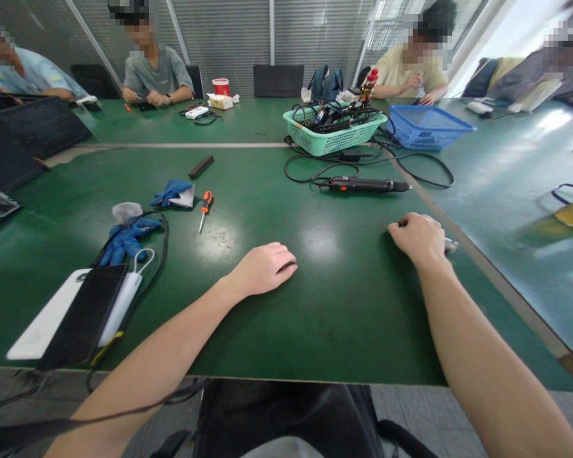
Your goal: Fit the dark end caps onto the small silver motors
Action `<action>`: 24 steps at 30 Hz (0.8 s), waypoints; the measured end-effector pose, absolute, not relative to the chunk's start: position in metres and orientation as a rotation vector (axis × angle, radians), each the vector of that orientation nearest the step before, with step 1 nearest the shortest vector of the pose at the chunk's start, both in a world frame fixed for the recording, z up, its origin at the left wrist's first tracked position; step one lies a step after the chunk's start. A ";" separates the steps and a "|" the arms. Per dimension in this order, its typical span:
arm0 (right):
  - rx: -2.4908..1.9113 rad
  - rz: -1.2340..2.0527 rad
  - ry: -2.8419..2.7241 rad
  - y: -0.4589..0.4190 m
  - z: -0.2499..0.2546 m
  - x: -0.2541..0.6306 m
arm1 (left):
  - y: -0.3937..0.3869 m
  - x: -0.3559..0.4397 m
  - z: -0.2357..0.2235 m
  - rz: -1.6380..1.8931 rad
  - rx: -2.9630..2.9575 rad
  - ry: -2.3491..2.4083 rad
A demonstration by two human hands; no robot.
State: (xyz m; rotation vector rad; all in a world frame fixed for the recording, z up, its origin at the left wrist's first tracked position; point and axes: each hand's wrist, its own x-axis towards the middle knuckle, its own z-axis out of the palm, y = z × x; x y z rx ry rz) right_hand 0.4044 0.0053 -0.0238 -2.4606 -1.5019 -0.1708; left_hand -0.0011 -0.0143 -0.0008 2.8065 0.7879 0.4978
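Note:
My left hand rests on the green table near the middle, its fingers curled in and nothing showing in them. Farther right, my right hand is closed, knuckles up, on the tabletop. A small silvery metal piece sticks out beside its outer edge; the fingers hide the rest, so its kind is unclear. Beyond my right hand lies a black electric screwdriver with its cord. Left of my left hand is an orange-and-black screwdriver, and near it a blue work glove.
Another blue glove, a black phone-like slab and a white power bank lie at left. A green basket of cables and a blue basket stand farther back. Several people sit around the table.

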 end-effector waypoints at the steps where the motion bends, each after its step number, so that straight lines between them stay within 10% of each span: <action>1: -2.451 -0.171 -1.503 0.005 -0.024 0.405 | -0.014 -0.001 -0.001 0.496 2.806 0.788; 24: -2.621 0.078 -1.339 -0.010 -0.018 0.423 | -0.014 -0.001 0.000 0.485 2.821 0.780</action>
